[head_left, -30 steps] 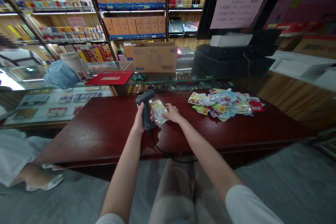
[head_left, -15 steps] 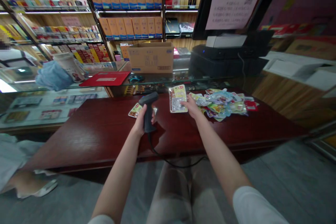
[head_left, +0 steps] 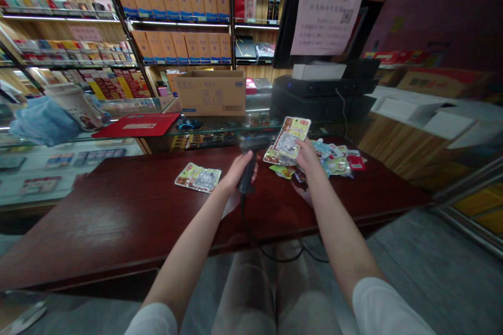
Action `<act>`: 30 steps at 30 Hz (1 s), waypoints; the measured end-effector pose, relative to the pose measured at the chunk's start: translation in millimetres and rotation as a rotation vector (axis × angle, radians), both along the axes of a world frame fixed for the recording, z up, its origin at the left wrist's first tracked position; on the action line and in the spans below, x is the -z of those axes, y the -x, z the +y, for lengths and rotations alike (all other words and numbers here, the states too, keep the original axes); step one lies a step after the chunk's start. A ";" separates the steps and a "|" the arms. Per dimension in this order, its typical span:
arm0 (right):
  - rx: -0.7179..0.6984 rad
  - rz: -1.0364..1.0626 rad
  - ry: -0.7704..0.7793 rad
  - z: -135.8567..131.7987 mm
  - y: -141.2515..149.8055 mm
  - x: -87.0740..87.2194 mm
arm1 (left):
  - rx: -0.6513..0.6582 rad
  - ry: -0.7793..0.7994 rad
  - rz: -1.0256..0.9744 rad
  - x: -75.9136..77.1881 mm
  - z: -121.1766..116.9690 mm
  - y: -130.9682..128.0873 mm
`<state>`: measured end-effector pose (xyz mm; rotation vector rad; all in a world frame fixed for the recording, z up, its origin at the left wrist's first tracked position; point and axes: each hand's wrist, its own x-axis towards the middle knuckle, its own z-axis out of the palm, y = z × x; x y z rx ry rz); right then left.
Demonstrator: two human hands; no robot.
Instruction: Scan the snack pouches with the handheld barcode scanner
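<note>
My left hand (head_left: 239, 170) is wrapped round the handle of a black barcode scanner (head_left: 247, 172), whose head points right and whose cable hangs over the table edge. In my right hand (head_left: 306, 154) is a yellow-green snack packet (head_left: 291, 138), held up and tilted, pinched at its right side. Just behind and below it shows another similar packet (head_left: 273, 156). A pile of colourful small packets (head_left: 334, 159) lies beyond my right hand, partly hidden by it. To the left of the scanner a single snack packet (head_left: 198, 177) rests flat on the dark red table (head_left: 129, 209).
A glass counter behind the table bears a red folder (head_left: 137, 124), an open cardboard box (head_left: 210, 93), a mouse (head_left: 188, 124) and a black printer-like machine (head_left: 322, 94). A cup (head_left: 74, 107) and blue cloth (head_left: 43, 120) are at left. Stocked shelves stand behind.
My right hand has lifted and tilted the packet, which sits further right. The scanner has moved right, away from the packet on the left, now uncovered. The view has shifted.
</note>
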<state>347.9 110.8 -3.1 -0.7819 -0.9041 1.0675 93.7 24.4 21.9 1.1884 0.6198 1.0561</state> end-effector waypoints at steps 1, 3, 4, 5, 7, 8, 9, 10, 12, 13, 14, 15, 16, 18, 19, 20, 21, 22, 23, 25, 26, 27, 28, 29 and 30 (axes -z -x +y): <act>0.000 -0.009 0.000 -1.8 -0.6 1.4 | 0.001 -0.007 0.009 1.0 0.6 -4.5; 0.001 -0.027 0.004 -5.1 -0.7 5.4 | 0.000 -0.014 0.027 4.6 0.2 -11.2; 0.004 -0.034 0.007 -6.3 -0.6 7.8 | -0.003 -0.012 0.030 6.9 -0.5 -13.4; 0.008 -0.036 0.011 -7.1 -0.4 10.0 | -0.004 -0.006 0.033 9.3 -1.3 -14.9; 0.023 -0.025 0.018 -7.6 0.2 13.6 | 0.011 0.015 0.044 13.2 -3.4 -16.2; 0.028 -0.013 0.022 -7.6 0.5 14.8 | 0.023 0.026 0.051 14.5 -4.6 -16.3; 0.033 0.003 0.027 -7.5 0.9 15.4 | 0.035 0.035 0.056 15.3 -5.9 -16.3; 0.034 0.021 0.031 -7.6 1.4 15.6 | 0.047 0.042 0.059 15.7 -7.4 -16.3; 0.023 0.049 0.033 -8.5 2.6 15.1 | 0.062 0.050 0.060 15.9 -10.3 -16.7; 0.018 0.059 0.030 -9.3 3.3 14.6 | 0.069 0.053 0.061 16.0 -11.7 -17.2; 0.016 0.064 0.026 -10.2 3.8 14.0 | 0.078 0.056 0.064 16.4 -12.9 -17.8; 0.016 0.063 0.022 -11.1 4.3 13.4 | 0.086 0.058 0.068 16.9 -13.8 -18.5; 0.019 0.059 0.023 -11.8 4.5 13.0 | 0.094 0.061 0.071 17.5 -14.4 -19.1; 0.036 0.042 0.038 -12.5 4.2 12.5 | 0.097 0.070 0.074 18.7 -14.8 -20.0; 0.041 0.025 0.046 -12.4 3.7 12.5 | 0.092 0.073 0.073 19.1 -14.8 -19.9; 0.044 0.005 0.052 -12.1 3.1 12.7 | 0.084 0.074 0.072 19.2 -14.6 -19.6; 0.044 -0.013 0.056 -11.8 2.4 13.1 | 0.075 0.073 0.069 19.0 -14.4 -19.0; 0.041 -0.027 0.056 -11.4 1.6 13.6 | 0.068 0.071 0.064 18.8 -14.2 -18.1; 0.035 -0.034 0.050 -11.0 0.9 14.2 | 0.062 0.069 0.058 18.5 -14.1 -17.1; 0.028 -0.025 0.027 -10.2 -0.4 16.0 | 0.059 0.066 0.047 18.2 -13.9 -15.1; 0.031 -0.020 0.012 -9.7 -1.1 17.1 | 0.059 0.066 0.042 18.2 -13.7 -14.3; 0.039 -0.021 -0.003 -9.1 -2.0 18.3 | 0.056 0.067 0.038 18.3 -13.5 -13.6; 0.056 -0.031 -0.016 -8.3 -3.0 19.6 | 0.055 0.069 0.037 18.4 -13.2 -13.0; 0.087 -0.051 -0.026 -7.5 -4.4 20.8 | 0.053 0.071 0.036 18.4 -12.7 -12.4; 0.139 -0.080 -0.034 -6.8 -6.0 22.0 | 0.050 0.073 0.035 18.3 -12.2 -11.7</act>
